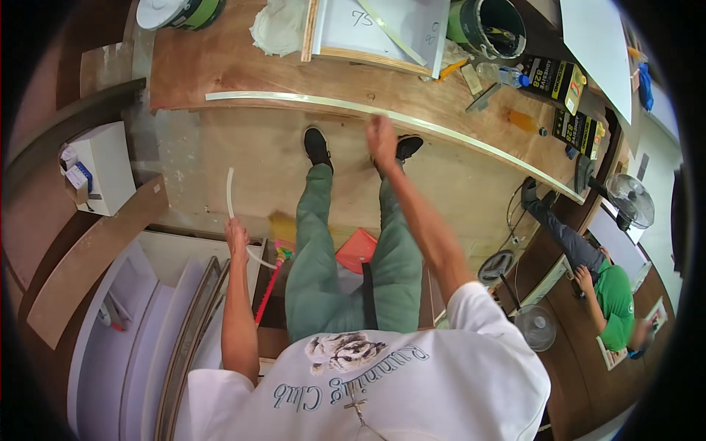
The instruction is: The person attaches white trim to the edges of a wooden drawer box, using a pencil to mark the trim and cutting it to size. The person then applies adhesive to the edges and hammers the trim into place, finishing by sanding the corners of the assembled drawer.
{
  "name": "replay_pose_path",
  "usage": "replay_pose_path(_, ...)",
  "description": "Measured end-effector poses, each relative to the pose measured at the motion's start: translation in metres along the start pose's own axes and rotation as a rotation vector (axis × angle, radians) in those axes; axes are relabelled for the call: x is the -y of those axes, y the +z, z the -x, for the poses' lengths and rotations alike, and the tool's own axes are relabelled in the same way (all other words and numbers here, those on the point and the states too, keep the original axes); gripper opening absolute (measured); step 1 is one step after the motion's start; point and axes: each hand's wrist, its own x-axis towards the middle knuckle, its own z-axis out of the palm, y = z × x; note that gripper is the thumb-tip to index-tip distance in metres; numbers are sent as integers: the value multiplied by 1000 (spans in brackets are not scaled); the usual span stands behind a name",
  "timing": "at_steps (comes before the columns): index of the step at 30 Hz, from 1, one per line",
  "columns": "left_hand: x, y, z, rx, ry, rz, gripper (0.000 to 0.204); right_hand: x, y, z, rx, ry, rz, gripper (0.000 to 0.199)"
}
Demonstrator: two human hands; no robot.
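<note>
My left hand (237,239), low on the left, is closed round a thin, pale, bendy strip (230,189). One end stands up above the fist and the other curls out below it. My right hand (381,141) is held out in front, its fingers curled together. It is just below a long pale strip (294,97) that lies along the near edge of the wooden workbench (220,73). Whatever the right fingers hold, if anything, is too small or hidden to make out. I cannot tell whether they touch the long strip.
On the bench are a white drawer-like box (368,33), a green bucket (482,29), a plastic bottle (504,74) and black-yellow cans (551,84). Panels (125,316) lean at my left by a red-handled broom (269,290). Fans (629,200) and a person in green (614,301) are right.
</note>
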Motion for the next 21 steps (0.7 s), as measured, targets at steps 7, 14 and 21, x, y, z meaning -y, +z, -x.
replay_pose_path(7, 42, -34, 14, 127, -90, 45, 41, -17, 27, -100, 85, -100, 387, 29)
replay_pose_path(14, 30, -14, 47, 153, -98, -71, 38, -19, 26, -66, 82, -77, 222, 15)
replay_pose_path(21, -21, 36, 38, 206, 388, -366, 41, -53, 1, 148, 786, -160, 320, 31)
